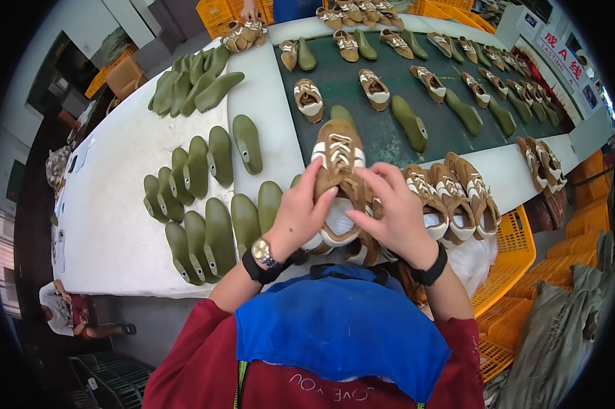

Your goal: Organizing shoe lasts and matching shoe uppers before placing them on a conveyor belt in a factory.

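Note:
A brown and white lace-up sneaker (339, 146) is between my two hands in front of me, toe pointing away, its light lining showing at the heel opening. My left hand (295, 217) grips its left side, with the thumb at the opening. On the right side, my right hand (397, 213) holds the collar with bent fingers and thumb. More brown sneakers (451, 198) stand in a row just right of my right hand, and others lie partly hidden beneath the held one. Green shoe lasts (245, 217) stand left of my left hand.
Past the white tabletop (116, 225), a dark green conveyor belt (348, 146) carries sneakers and lasts. Another person's hand (249, 11) touches a sneaker pile at the far end. Yellow crates (505, 259) stand at right; a seated person (65, 310) is at lower left.

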The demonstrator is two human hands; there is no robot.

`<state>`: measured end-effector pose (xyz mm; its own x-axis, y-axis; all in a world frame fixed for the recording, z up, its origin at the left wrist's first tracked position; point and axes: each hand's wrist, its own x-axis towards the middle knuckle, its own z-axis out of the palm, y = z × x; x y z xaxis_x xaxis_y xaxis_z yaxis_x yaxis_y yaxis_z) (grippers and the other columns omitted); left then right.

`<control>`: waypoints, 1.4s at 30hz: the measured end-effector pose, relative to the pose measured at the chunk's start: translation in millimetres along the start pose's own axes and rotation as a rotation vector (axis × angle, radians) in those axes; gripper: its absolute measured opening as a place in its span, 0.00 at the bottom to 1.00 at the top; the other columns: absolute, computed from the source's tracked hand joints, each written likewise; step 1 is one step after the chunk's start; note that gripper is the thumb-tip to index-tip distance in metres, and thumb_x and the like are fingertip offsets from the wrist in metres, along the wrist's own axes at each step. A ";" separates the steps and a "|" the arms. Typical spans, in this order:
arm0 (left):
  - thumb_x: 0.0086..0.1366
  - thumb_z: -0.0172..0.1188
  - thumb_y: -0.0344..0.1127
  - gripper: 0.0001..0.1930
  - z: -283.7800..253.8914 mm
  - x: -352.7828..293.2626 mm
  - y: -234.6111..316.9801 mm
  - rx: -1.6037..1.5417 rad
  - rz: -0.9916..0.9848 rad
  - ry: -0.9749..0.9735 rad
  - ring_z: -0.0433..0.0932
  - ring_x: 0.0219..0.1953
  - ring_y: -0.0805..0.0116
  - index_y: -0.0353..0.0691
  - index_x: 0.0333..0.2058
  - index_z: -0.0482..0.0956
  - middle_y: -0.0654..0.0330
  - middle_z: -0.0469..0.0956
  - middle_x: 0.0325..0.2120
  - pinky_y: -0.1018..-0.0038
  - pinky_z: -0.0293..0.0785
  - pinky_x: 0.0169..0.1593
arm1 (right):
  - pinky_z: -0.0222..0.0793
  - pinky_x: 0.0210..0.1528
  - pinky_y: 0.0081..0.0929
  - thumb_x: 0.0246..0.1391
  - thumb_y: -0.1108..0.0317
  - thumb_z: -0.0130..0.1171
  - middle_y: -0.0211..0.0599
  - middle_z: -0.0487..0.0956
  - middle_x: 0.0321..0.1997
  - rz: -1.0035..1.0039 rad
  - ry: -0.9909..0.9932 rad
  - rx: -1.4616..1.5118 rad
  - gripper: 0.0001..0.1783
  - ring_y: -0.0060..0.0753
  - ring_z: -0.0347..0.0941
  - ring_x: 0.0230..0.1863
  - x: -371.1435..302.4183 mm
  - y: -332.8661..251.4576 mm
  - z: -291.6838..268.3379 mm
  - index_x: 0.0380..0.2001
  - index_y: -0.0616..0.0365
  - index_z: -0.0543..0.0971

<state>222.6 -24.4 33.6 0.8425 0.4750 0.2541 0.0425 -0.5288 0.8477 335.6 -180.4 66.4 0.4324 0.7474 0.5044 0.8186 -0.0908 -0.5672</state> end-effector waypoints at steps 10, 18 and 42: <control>0.58 0.57 0.28 0.17 -0.2 3.9 14.1 0.431 0.335 0.118 0.75 0.39 0.52 0.35 0.47 0.73 0.49 0.75 0.39 0.65 0.71 0.42 | 0.73 0.30 0.32 0.41 0.80 0.57 0.41 0.72 0.36 -0.031 0.243 0.041 0.15 0.42 0.75 0.31 -2.2 9.7 40.4 0.36 0.60 0.75; 0.56 0.57 0.23 0.09 1.0 -0.7 14.5 0.182 0.352 0.175 0.76 0.31 0.52 0.32 0.37 0.76 0.50 0.76 0.31 0.68 0.73 0.35 | 0.71 0.29 0.32 0.43 0.79 0.56 0.40 0.69 0.34 0.026 0.185 0.119 0.16 0.40 0.72 0.28 -5.6 0.2 40.2 0.39 0.58 0.77; 0.50 0.54 0.24 0.10 -9.0 -1.4 11.2 0.350 0.489 -0.305 0.70 0.32 0.56 0.43 0.33 0.75 0.57 0.67 0.29 0.65 0.69 0.33 | 0.68 0.26 0.23 0.40 0.83 0.54 0.40 0.70 0.34 0.121 0.348 0.272 0.11 0.32 0.69 0.25 -14.7 12.4 35.6 0.31 0.60 0.72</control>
<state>217.1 -24.6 46.9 0.9207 -0.0699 0.3840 -0.2543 -0.8537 0.4544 325.9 -169.1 28.8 0.6583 0.4720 0.5863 0.6452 0.0474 -0.7626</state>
